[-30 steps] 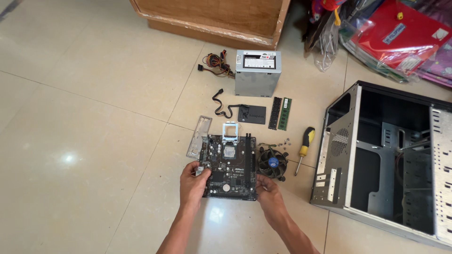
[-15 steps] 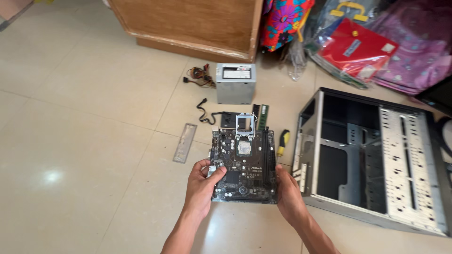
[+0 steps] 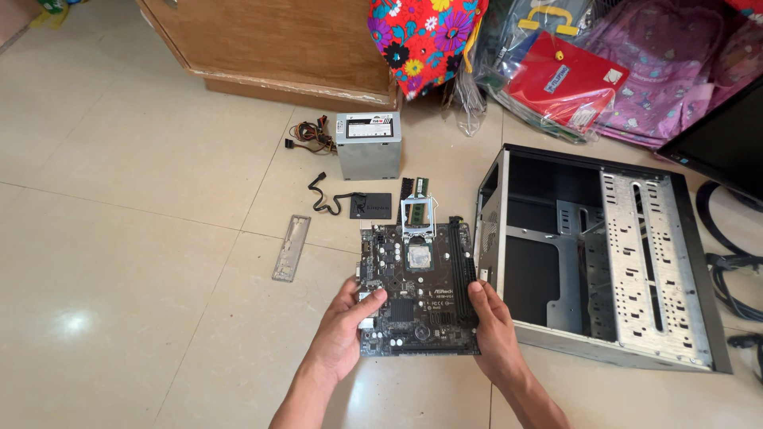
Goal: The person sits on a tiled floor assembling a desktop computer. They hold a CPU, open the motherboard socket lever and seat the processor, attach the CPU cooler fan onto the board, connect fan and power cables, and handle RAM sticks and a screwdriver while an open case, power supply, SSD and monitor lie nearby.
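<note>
Motherboard (image 3: 417,290), black, held flat above the tiled floor (image 3: 143,238), just left of the open PC case (image 3: 604,270). CPU socket (image 3: 419,256) near the board's middle, its metal latch frame flipped up at the far edge. L hand (image 3: 346,330) grips the near-left corner, thumb on top, fingers under. R hand (image 3: 494,330) grips the near-right edge beside the RAM slots, thumb on top too. Both hands closed on the board.

Case lies on its side, side panel off, perforated metal tray inside showing. Beyond the board on the floor: small black drive (image 3: 371,206) w/ a black cable (image 3: 322,195), RAM stick (image 3: 419,187) partly hidden, grey power supply (image 3: 368,145) w/ coloured wires at its left. Silver I/O shield (image 3: 292,248) lies well left of the board. Wooden cabinet (image 3: 278,44) at the back; bags and floral cloth (image 3: 421,36) to its right.
</note>
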